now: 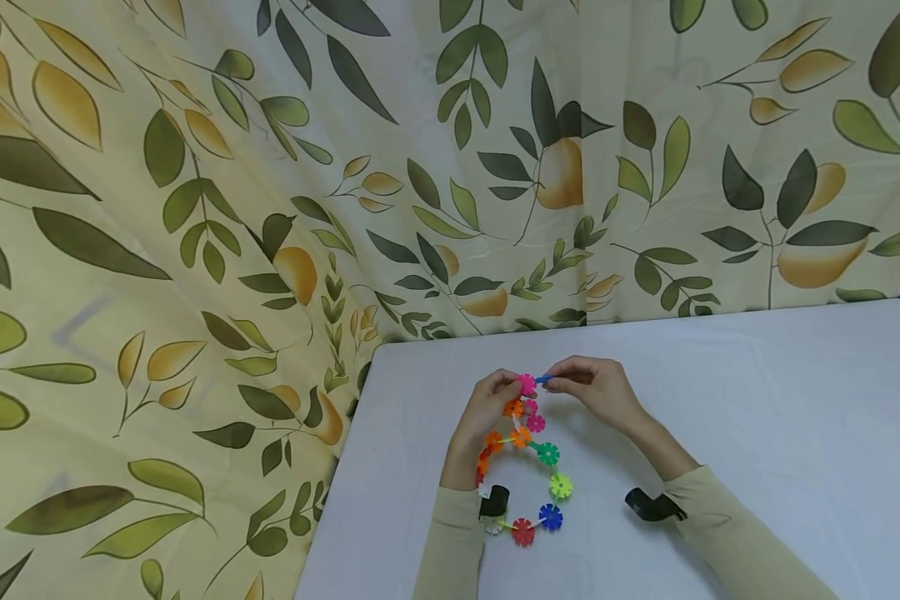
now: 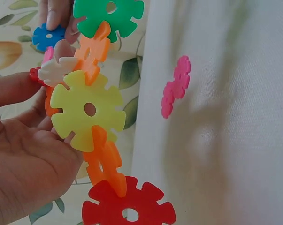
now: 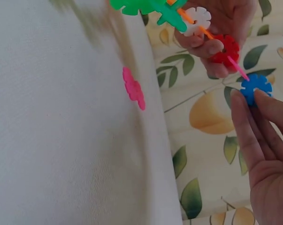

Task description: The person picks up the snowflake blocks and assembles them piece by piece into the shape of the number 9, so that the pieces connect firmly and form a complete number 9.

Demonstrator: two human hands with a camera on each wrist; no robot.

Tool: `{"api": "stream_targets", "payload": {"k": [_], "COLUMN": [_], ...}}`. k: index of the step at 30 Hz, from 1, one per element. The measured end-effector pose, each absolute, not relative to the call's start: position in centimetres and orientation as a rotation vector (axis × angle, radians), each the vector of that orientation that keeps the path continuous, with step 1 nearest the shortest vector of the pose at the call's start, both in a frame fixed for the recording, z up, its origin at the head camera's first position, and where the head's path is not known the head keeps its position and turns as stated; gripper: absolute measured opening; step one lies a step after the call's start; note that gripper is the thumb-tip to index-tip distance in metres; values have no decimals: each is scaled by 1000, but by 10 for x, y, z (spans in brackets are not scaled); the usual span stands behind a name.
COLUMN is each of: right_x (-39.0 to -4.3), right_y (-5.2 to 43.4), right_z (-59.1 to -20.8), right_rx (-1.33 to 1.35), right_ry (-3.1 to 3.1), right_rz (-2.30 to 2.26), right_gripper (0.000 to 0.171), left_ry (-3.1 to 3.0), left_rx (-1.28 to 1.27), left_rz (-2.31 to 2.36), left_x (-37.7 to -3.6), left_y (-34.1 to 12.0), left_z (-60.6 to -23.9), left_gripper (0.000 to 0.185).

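Right hand pinches blue disc at chain top; left hand grips chain. Risk: skewed push pops joints, loose pink disc forgotten on worktop.

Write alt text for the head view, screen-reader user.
Two hands work at the top of a ring-shaped chain of colourful snowflake discs lying on a white table: the left hand holds the chain's upper end while the right hand pinches a small blue disc against it. A leaf-patterned curtain hangs behind.
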State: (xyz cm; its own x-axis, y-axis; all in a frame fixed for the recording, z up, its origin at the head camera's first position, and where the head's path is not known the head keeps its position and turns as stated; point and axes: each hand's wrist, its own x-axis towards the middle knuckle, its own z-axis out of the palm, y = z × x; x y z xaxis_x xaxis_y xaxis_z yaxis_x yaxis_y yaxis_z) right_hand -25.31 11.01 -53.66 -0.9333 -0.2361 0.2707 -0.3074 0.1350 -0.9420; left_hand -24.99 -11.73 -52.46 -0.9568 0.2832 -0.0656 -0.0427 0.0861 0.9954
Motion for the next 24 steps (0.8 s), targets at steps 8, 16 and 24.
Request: {"api": "stream_targets", "payload": {"k": [8,16,24], "right_x": [-251,-248,-251], "right_y": [106,100,98], "right_z": [-537,-537,-540], "right_rx": [580,645,649], "right_ry": [-2314,-2275,-2292], "right_rz": [1804,1756,1710], "right_gripper": [12,15,20], "left_ry": [2082,2163,2277], "left_rx": [257,186,124], "left_rz": [1991,1950,1881], "left_x": [-248,-246,-248], "left_y": [-117,-117,-121], "left_z": [-523,-522,-521], "left_gripper": [19,16,15]}}
